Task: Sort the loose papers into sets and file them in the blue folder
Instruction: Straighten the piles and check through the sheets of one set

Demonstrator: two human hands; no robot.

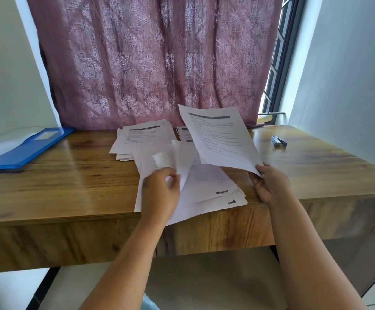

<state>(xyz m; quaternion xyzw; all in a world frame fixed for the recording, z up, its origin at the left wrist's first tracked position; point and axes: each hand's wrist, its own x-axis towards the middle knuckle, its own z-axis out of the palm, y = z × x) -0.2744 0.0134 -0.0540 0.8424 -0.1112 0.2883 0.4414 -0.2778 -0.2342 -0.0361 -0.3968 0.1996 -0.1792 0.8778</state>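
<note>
Our right hand point(271, 184) pinches the lower corner of a printed sheet point(220, 139), holding it lifted and tilted above the near pile point(206, 189). Our left hand point(159, 195) is closed on the curled edges of a few pages at that pile's left side, its fingers blurred (we cannot tell how many pages it holds). We take the near pile as our landmark: it lies fanned at the front edge of the wooden worktop point(70, 180), some sheets jutting over the edge. Just behind it and a little to the left rests a second stack point(137, 139) with a dark header bar on its top page. Behind the pile, mostly hidden by the lifted sheet, another small stack point(184, 134) shows only its left edge. Well to the right of the pile lies a small dark stapler point(279, 141). Far to the left, well apart, the blue folder point(25, 151) lies open on the worktop. Beyond everything hangs a patterned purple curtain point(155, 59).
</note>
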